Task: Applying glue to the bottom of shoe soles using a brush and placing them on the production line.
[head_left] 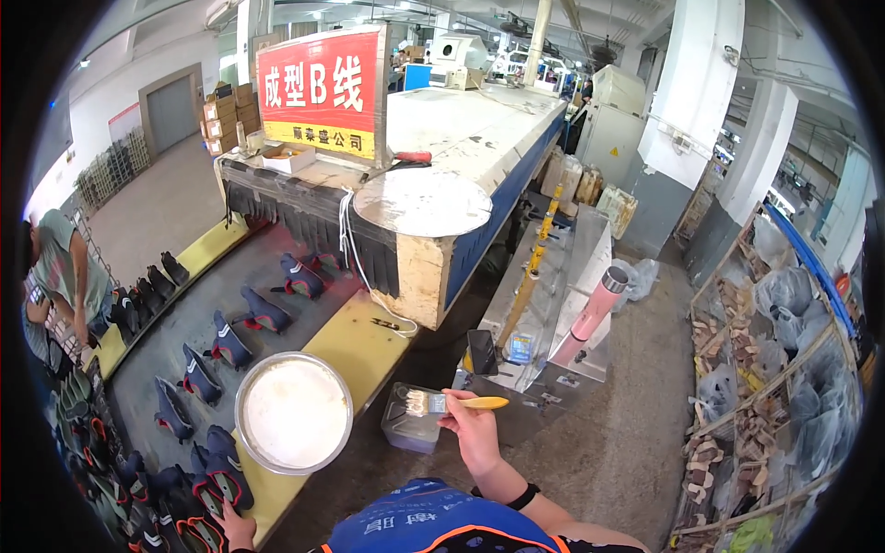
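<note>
My right hand [473,433] is closed round a flat paint brush [484,403] with a yellow handle; its bristles carry white stuff. The brush is over a clear plastic tub [410,431]. At the lower left, my left hand [238,528] grips a dark blue shoe upper [226,479] with red trim, its fingers partly hidden. Between my hands a round metal basin [293,413] full of white liquid sits partly on the yellow edge board. More shoe uppers [198,376] stand spaced out on the dark conveyor belt [161,341].
A long machine [498,138] with a red and yellow sign [323,92] stands ahead. To the right, a metal bench [572,276] bears a pink bottle [590,315] and a phone [481,352]. A wire rack [737,387] lines the far right. Another person [64,267] bends at the left.
</note>
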`<state>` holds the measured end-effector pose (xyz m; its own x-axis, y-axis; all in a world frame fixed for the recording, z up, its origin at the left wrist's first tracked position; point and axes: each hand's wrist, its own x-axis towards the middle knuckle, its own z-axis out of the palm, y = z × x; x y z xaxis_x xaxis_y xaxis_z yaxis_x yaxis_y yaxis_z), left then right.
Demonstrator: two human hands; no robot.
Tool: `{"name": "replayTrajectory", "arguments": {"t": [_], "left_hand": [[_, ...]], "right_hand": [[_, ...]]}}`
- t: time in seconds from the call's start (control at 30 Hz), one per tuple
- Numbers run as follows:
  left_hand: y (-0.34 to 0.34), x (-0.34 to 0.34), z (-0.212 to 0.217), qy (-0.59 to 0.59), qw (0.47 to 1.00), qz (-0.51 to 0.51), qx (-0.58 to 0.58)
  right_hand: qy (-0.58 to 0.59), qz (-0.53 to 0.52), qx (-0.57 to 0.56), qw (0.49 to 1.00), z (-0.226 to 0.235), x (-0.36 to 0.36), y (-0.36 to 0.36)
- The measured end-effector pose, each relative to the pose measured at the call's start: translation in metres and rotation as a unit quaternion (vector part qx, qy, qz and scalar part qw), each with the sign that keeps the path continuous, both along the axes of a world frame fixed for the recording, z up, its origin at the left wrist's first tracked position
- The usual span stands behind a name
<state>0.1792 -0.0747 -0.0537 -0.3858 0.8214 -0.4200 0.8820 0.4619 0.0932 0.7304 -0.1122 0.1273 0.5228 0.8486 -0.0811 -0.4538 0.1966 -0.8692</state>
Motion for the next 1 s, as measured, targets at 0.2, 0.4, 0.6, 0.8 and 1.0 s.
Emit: {"name": "replayTrajectory", "arguments": {"t": [0.2, 0.4, 0.6, 0.8, 1.0], "left_hand": [[-0.005, -0.031, -0.009, -0.036, 0.999, -0.006, -0.022], [-0.024, 0.043, 0.051, 0.021, 0.998, 0.056, -0.013], [0.024, 0.027, -0.005, 0.032, 0.999, -0.023, -0.012], [0.028, 0.035, 0.025, 0.037, 0.988, -0.068, -0.133], [0.019, 0.049, 0.034, 0.033, 0.993, 0.040, -0.108]], "right_hand": [[-0.001, -0.003, -0.028, 1.000, -0.010, 0.035, -0.022], [-0.012, -0.061, -0.031, 0.998, 0.010, 0.064, -0.040], [-0.085, -0.097, -0.036, 0.991, -0.004, 0.111, -0.055], [-0.104, -0.083, -0.067, 0.989, -0.017, 0.129, -0.048], [-0.111, -0.048, -0.059, 0.991, -0.012, 0.114, -0.026]]}}
